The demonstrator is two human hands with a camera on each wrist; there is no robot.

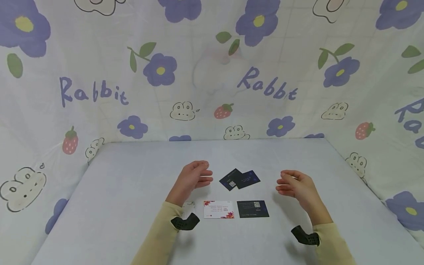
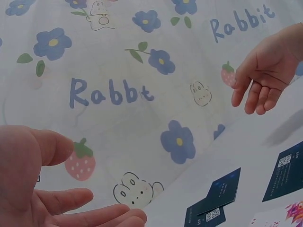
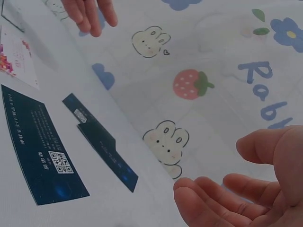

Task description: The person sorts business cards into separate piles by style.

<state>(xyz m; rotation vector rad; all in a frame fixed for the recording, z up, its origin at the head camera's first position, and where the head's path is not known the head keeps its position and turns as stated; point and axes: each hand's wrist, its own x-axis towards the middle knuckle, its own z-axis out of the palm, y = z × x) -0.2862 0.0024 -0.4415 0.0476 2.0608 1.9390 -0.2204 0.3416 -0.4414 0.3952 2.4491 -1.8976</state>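
Overhead, cloth (image 1: pixel 212 92) reads "Rabbit"; cards (image 1: pixel 239 179) unreadable.

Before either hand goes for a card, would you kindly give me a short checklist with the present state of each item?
1. Left hand free, holding nothing: ok.
2. Right hand free, fingers relaxed: ok.
3. White business card with floral corners lying flat and alone: ok.
4. Dark rectangular card with a QR code beside it, not overlapping: ok.
5. Two dark cards further back lying apart: not ok, they overlap.
6. Pale table surface unobstructed between hands and cards: ok.
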